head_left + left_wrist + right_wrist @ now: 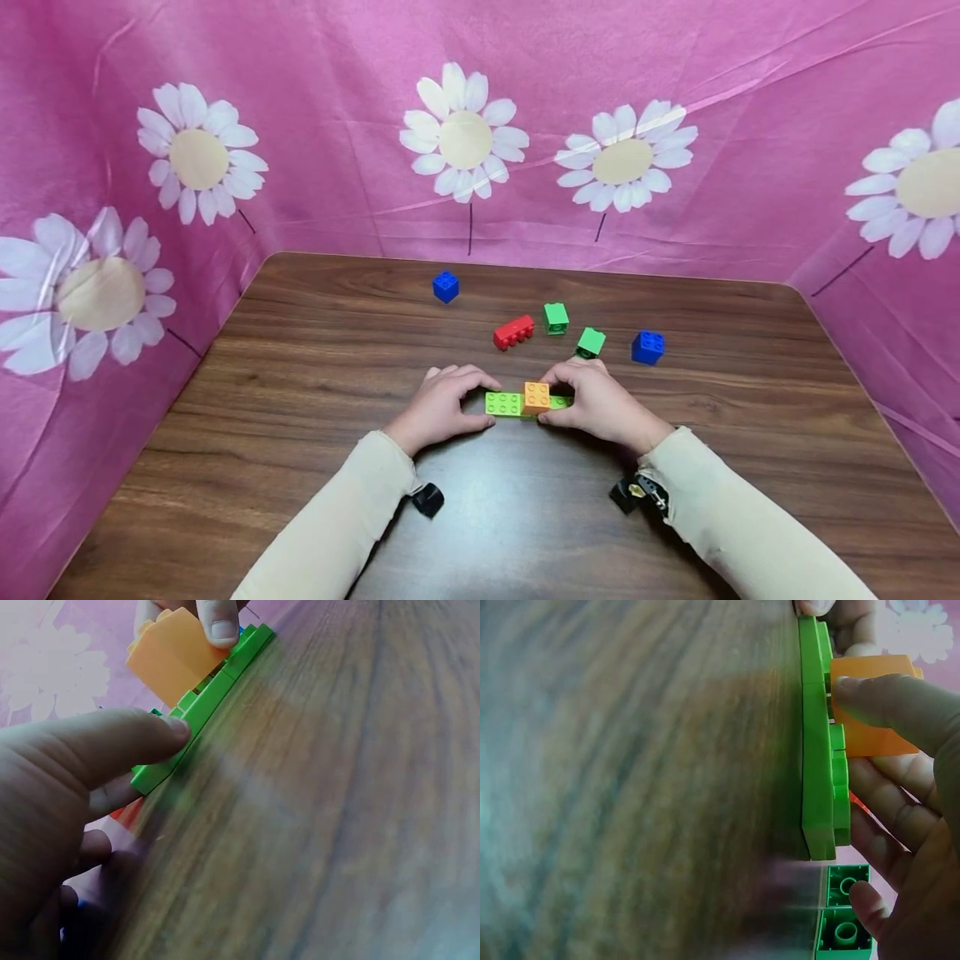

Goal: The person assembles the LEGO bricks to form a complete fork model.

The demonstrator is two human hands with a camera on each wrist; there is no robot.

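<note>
pressing orange brick onto long green plate; my right hand fingers pinched brick, left hand fingers pinched plate end. judged build barely begun: red brick, green bricks, blue bricks loose on table.

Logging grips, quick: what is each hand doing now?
Left hand: fingers pinch the green plate.
Right hand: fingers hold the orange brick.

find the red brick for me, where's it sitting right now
In the head view the red brick lies loose on the wooden table, just beyond the two hands, left of a green brick and nearer than the far blue brick.
</note>
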